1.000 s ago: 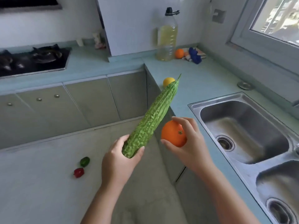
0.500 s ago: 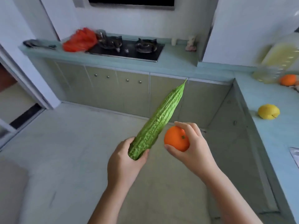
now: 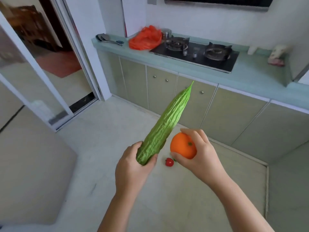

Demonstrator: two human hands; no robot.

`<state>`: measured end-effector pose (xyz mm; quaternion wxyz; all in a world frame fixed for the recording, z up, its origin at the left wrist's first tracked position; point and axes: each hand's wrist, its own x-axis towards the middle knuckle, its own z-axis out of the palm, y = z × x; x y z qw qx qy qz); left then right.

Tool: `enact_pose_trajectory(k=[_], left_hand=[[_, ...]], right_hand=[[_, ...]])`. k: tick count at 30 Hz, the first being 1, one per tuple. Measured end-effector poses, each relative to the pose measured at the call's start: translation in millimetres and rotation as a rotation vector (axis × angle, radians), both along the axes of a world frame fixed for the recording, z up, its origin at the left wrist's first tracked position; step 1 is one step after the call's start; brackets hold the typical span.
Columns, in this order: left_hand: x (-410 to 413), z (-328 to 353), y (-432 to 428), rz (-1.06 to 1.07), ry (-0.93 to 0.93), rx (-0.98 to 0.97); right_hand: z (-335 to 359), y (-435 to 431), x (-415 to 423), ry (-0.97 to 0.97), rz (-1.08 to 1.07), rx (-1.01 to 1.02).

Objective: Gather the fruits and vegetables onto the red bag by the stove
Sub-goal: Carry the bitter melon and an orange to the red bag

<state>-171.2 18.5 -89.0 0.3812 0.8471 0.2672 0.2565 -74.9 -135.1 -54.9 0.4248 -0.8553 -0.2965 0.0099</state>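
My left hand (image 3: 133, 168) grips the thick end of a long, bumpy green bitter gourd (image 3: 164, 124), whose tip points up and to the right. My right hand (image 3: 199, 153) holds an orange (image 3: 182, 145) next to it. The red bag (image 3: 145, 38) lies crumpled on the far counter, just left of the black stove (image 3: 195, 52). On the floor below my hands lies a small red fruit (image 3: 169, 162), with a bit of something green beside it, mostly hidden by my right thumb.
A teal counter (image 3: 250, 76) with green cabinets runs along the far wall. Metal utensils (image 3: 108, 40) lie left of the bag, and a steel canister (image 3: 166, 33) stands behind it. A sliding glass door (image 3: 33, 77) opens on the left.
The view has swung left, away from the sink counter with the lemon, toward the stove and red bag. Both hands still carry the gourd and the orange. The red fruit on the floor is back in view.
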Motion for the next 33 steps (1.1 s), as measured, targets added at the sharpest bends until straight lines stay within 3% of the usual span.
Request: enact_pose_trajectory(k=[11, 25, 33], left_hand=[[46.1, -17.0, 93.1, 0.129, 0.040, -0.011], [243.6, 4.4, 242.7, 0.184, 0.094, -0.015], [308.2, 1.3, 304.6, 0.219, 0.115, -0.047]], right_hand=[[-19.2, 109.3, 66.6, 0.043, 0.121, -0.001], [-8.0, 265.1, 274.1, 0.107, 0.138, 0.090], [-10.8, 322.8, 345.5, 0.137, 0.165, 0.072]])
